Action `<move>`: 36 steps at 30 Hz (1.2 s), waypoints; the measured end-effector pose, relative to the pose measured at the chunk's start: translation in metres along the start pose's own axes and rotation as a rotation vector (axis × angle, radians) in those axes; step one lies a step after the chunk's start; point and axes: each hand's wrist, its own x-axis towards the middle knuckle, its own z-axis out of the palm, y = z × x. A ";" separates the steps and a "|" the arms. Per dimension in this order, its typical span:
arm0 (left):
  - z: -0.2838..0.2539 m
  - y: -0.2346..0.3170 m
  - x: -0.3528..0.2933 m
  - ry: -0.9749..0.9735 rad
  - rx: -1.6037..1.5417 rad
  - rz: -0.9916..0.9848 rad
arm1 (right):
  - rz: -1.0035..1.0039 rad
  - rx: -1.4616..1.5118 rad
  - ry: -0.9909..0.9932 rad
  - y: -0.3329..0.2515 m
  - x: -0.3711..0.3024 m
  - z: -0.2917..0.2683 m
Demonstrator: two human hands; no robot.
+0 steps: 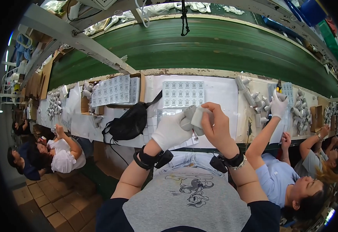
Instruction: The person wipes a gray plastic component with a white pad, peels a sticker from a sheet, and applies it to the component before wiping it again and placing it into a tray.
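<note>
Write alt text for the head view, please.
A gloved left hand and a bare right hand hold something pale grey above a white-covered worktable. A label sheet lies just beyond, a black bag to the left, and a green belt farther back; co-workers are on both sides.

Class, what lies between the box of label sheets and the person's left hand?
In the head view, a black bag lies between the box and the left hand.
</note>
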 end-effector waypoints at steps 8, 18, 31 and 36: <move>-0.004 0.004 0.001 -0.030 0.077 -0.013 | 0.136 0.208 -0.088 0.005 0.003 -0.004; -0.012 0.013 -0.003 -0.094 0.120 0.069 | 0.198 0.633 -0.307 0.000 0.009 -0.014; -0.006 0.017 -0.002 -0.127 0.257 0.033 | 0.305 0.478 -0.409 0.005 0.016 -0.014; -0.010 0.014 0.000 -0.166 0.271 0.058 | 0.172 0.500 -0.288 0.004 0.002 -0.009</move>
